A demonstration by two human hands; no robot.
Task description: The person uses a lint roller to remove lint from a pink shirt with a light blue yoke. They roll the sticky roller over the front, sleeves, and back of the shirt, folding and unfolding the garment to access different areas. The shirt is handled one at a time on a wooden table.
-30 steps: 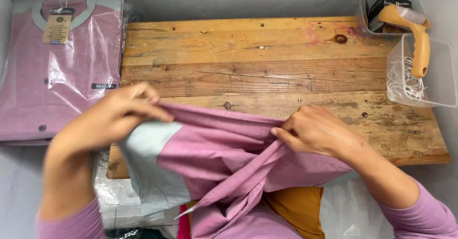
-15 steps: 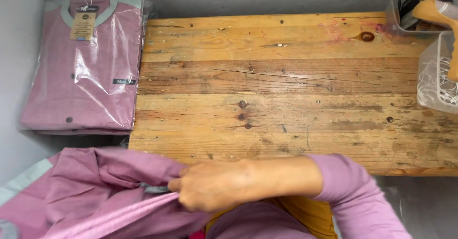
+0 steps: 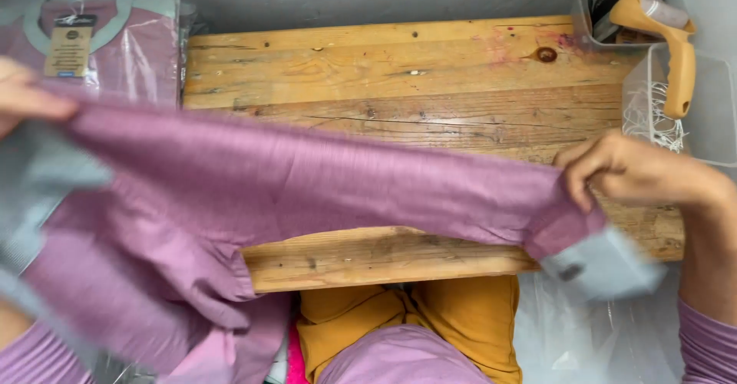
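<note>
- The tabletop is made of rough wooden planks, with knots, cracks and a reddish stain near its far right corner.
- A clear plastic box sits at the right edge, holding an orange-handled tool.
- A bagged purple shirt with a paper tag lies at the left edge.

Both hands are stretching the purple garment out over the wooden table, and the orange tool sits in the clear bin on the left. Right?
Not quite. The head view shows the orange tool in the clear bin on the right, not the left. The rest holds.
</note>
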